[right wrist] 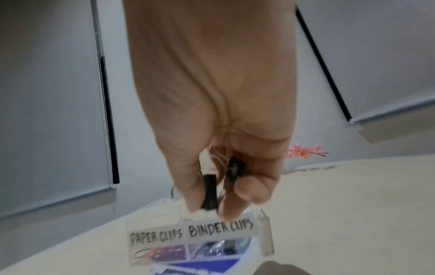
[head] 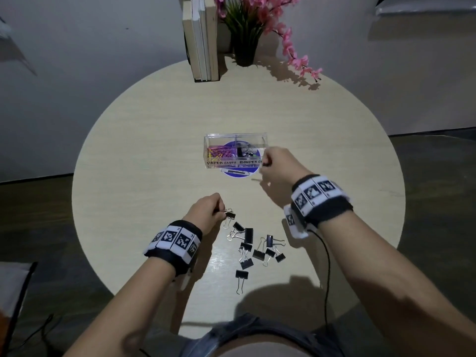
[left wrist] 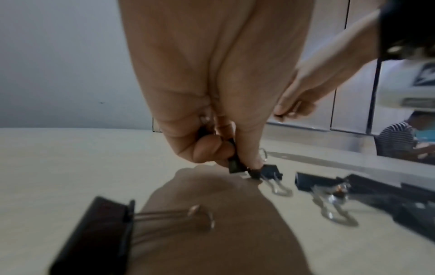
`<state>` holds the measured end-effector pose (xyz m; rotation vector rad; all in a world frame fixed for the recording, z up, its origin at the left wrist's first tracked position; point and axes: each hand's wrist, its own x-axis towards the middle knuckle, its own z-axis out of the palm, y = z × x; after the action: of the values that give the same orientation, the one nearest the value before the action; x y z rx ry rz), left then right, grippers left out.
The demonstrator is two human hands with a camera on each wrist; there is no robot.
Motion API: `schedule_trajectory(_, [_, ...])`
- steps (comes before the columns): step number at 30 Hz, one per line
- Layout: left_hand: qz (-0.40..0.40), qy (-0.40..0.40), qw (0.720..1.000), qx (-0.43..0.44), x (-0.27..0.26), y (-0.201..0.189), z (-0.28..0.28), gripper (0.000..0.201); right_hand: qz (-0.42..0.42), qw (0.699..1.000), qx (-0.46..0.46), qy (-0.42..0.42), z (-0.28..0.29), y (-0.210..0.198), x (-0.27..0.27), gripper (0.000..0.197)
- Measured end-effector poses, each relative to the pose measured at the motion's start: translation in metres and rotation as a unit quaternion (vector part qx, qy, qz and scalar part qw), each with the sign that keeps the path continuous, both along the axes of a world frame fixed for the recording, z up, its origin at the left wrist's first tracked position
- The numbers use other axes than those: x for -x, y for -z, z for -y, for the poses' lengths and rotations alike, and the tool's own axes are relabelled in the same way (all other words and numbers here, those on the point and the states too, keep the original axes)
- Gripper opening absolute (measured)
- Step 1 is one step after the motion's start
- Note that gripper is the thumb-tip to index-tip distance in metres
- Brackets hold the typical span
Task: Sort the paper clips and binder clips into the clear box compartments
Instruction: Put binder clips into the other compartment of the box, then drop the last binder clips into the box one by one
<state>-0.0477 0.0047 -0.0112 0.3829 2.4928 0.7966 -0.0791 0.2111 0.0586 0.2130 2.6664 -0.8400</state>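
Observation:
A clear two-compartment box sits mid-table, labelled PAPER CLIPS and BINDER CLIPS. Coloured paper clips fill its left side, and a few binder clips lie in its right side. My right hand hovers at the box's front right corner. In the right wrist view it grips two black binder clips just above the box. My left hand pinches a black binder clip low over the table. The left wrist view shows that clip between the fingers of the left hand. Several loose binder clips lie nearby.
Upright books and a potted pink-flower plant stand at the table's far edge. A blue disc lies under the box. A black cable hangs from my right wrist over the near table edge.

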Motion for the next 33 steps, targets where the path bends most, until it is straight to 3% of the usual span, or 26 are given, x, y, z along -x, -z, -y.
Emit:
schedule_trajectory(3, [0.002,-0.047,0.998,-0.031,0.015,-0.013,-0.010,0.003,-0.069,0.997,-0.022,0.026,0.005,0.003,0.041,0.003])
schedule_trajectory(5, [-0.010,-0.084,0.995,-0.049,0.033,-0.026,-0.022,0.009,-0.057,0.998,-0.023,0.027,0.003,0.009,0.054,0.018])
schedule_trajectory(7, [-0.055,-0.069,0.995,-0.056,0.056,-0.040,-0.038,0.013,-0.073,0.997,-0.013,0.037,-0.002,0.010,0.055,0.030])
schedule_trajectory(11, [-0.125,-0.057,0.989,-0.054,0.092,-0.057,-0.075,0.026,-0.135,0.985,0.033,0.103,-0.017,0.012,0.026,0.032])
schedule_trajectory(15, [-0.115,-0.028,0.991,-0.060,0.100,-0.063,-0.100,0.040,-0.107,0.981,0.083,0.140,-0.029,0.034,-0.019,0.025])
schedule_trajectory(19, [-0.108,-0.015,0.990,-0.085,0.084,-0.057,-0.078,0.031,-0.079,0.981,0.102,0.144,-0.025,0.051,-0.046,0.026])
schedule_trajectory(25, [-0.047,-0.142,0.985,-0.082,0.014,-0.033,0.011,0.011,-0.052,0.995,0.084,0.019,0.017,0.059,-0.054,0.023])
schedule_trajectory(27, [-0.021,-0.150,0.987,-0.063,-0.008,-0.020,0.040,0.007,-0.037,0.995,0.071,-0.050,0.035,0.059,-0.054,0.024])
schedule_trajectory(31, [0.013,-0.117,0.993,-0.003,-0.038,-0.008,0.069,0.039,-0.020,0.971,-0.014,-0.238,0.057,0.059,-0.052,0.033])
schedule_trajectory(33, [-0.016,-0.093,0.995,0.020,-0.044,-0.003,0.070,0.036,-0.031,0.950,-0.075,-0.302,0.061,0.061,-0.052,0.034])
